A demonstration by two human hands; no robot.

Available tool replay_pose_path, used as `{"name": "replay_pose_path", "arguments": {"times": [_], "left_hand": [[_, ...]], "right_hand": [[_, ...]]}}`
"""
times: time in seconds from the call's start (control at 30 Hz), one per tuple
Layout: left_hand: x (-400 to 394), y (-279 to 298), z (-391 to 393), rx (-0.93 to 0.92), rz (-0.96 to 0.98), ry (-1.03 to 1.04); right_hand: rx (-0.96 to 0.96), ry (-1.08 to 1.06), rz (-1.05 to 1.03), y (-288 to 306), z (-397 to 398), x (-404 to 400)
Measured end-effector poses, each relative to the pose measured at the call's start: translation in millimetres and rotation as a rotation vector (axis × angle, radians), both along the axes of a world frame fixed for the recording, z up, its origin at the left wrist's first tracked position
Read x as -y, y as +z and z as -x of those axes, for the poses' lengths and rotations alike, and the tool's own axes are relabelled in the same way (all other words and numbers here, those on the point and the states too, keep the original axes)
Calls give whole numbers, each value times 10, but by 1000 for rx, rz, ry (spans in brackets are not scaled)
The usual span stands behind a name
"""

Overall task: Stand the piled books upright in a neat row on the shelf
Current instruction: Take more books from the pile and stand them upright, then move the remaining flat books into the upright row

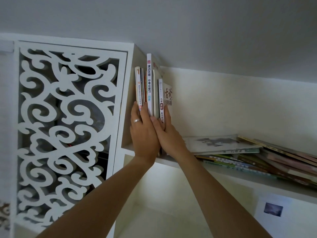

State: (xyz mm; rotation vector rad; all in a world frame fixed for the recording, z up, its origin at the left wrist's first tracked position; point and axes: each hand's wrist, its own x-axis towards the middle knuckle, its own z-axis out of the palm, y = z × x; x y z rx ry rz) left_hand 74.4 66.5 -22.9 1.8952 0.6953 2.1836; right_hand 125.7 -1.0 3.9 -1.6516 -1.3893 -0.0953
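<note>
Upright books: we see a short row standing at the left end of the shelf, against the side panel of the cabinet; the tallest has a white spine with red characters, and the rightmost small one leans a little, its cover facing right.

Our left hand: we hold it flat, fingers straight and pointing up, pressed on the lower spines of the leftmost books; a silver ring sits on one finger.

Our right hand: we hold it flat too, fingers straight, laid against the spines and cover of the rightmost upright books; whether the thumb hooks behind a book we cannot tell.

Hands together: the two palms touch along their inner edges, so the row's lower part lies right under and between our fingers, while its upper part rises above the fingertips.

Piled books: we see a loose heap lying flat on the same shelf, to the right of our right hand, near it but not touched; a large pale one lies on top at the left, and thin coloured ones fan out beneath, some jutting past the shelf's front edge.

Fretwork door: white scrollwork fills the cabinet front to the left of the row.

Wall below the shelf: a small picture is fixed there at the right.
</note>
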Motion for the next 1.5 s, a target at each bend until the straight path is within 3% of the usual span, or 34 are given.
{"name": "replay_pose_path", "arguments": {"times": [0.2, 0.33, 0.43, 0.5, 0.57, 0.63, 0.67, 0.73, 0.83, 0.97, 1.1, 1.2, 1.43, 1.5], "left_hand": [[57, -110, 13, -120, -7, 74], [101, -64, 47, -192, 35, 286], [299, 22, 12, -186, -180, 365], [459, 77, -62, -265, -398, 223], [624, 146, -103, -515, -486, -105], [733, 190, -165, -867, -256, -432], [740, 186, -218, -1008, -135, -491], [735, 147, -316, -1152, -139, -450], [686, 118, -404, -1100, -313, -297], [639, 202, -406, -1107, -368, -222], [676, 223, -458, -939, -140, -357], [762, 204, -533, -758, 20, -348], [697, 422, -560, -227, 396, -394], [626, 412, -592, -175, 357, -230]], "right_hand": [[23, 8, -19, -20, 12, 89], [169, -144, 14, 125, 30, 360], [269, -307, -10, 232, -42, 595], [290, -428, -50, 306, -167, 782], [377, -613, -69, 373, -336, 1008], [455, -765, -81, 401, -524, 1250], [491, -826, -78, 393, -626, 1360], [532, -968, -6, 352, -816, 1574], [425, -1068, 77, 252, -986, 1849], [429, -968, -67, 186, -1033, 1963], [470, -818, -289, 257, -1008, 1988], [370, -764, -361, 312, -1015, 1958], [335, -816, 268, 360, -1122, 1942], [378, -828, 311, 345, -1094, 1884]]}}
